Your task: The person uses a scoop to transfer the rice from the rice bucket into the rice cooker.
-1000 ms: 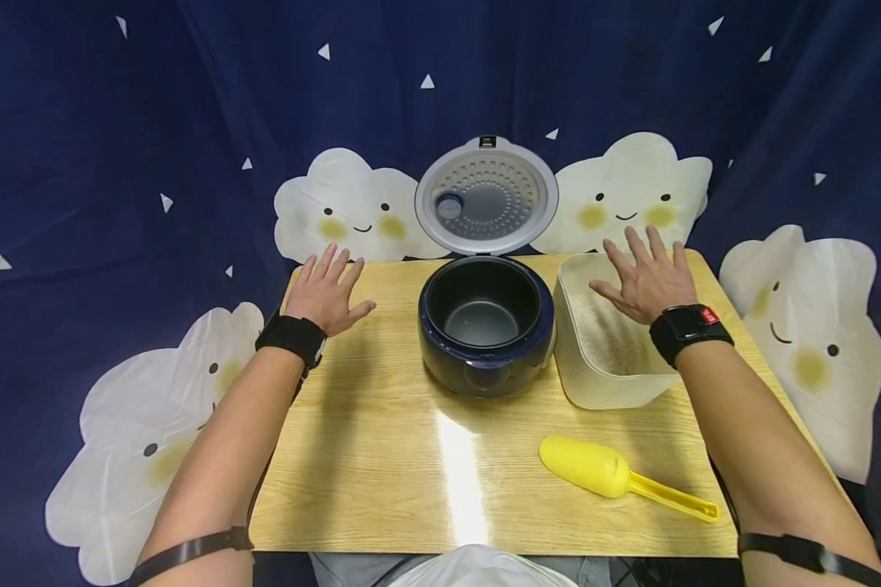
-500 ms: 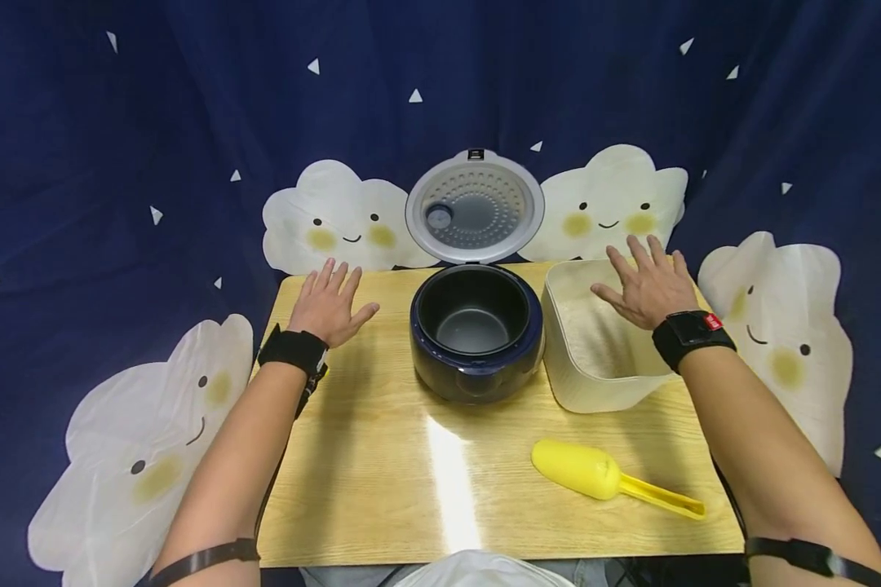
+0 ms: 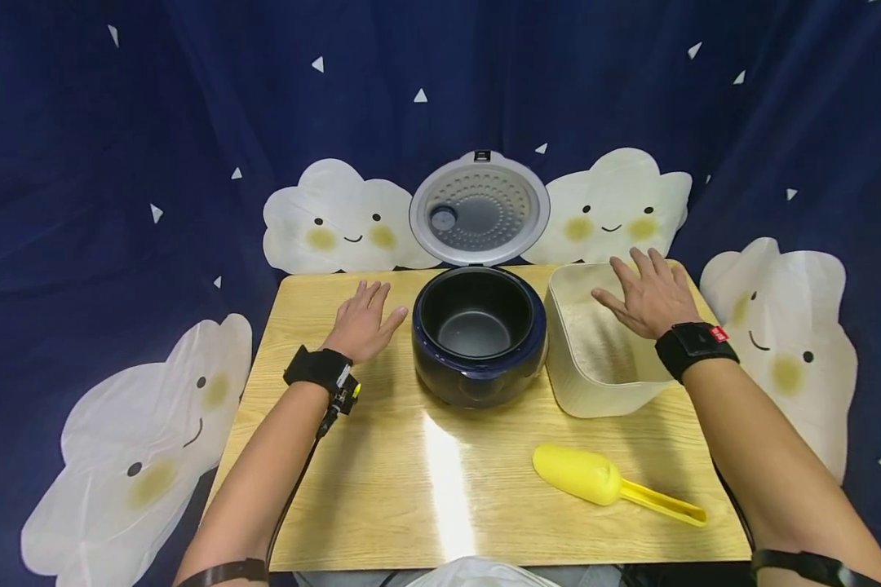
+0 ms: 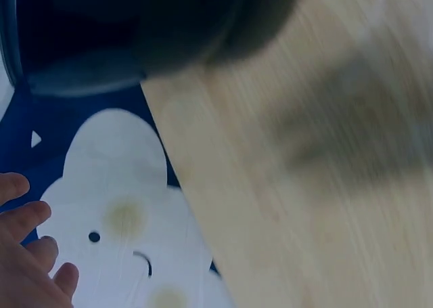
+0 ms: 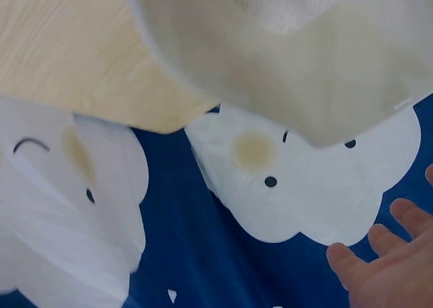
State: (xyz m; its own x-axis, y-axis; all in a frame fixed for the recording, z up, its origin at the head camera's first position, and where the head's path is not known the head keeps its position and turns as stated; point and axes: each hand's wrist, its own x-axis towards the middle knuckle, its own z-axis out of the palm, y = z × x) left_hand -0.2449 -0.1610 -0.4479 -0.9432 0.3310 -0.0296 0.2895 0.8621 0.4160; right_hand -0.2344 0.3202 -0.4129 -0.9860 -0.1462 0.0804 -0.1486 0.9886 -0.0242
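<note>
A dark blue rice cooker (image 3: 477,383) stands mid-table with its lid (image 3: 480,208) raised and a bare dark pot inside. My left hand (image 3: 363,324) is just left of the cooker, fingers spread and holding nothing; in the left wrist view its fingers show at the lower left. Over the white bin (image 3: 595,395) on the right is my right hand (image 3: 649,297), fingers spread, nothing in its grasp. White grains (image 5: 291,3) lie in the bin, seen in the right wrist view. Toward the front right, a yellow scoop (image 3: 587,475) rests with its rounded back up.
The wooden table (image 3: 382,505) carries all of this, with a bright light streak near its front. A dark blue curtain (image 3: 440,65) with smiling cloud shapes hangs around the back and sides. Black straps and a cable run along the arms.
My left hand has moved right and nearer to me, toward the cooker. My right hand stays over the bin. The head view has shifted slightly.
</note>
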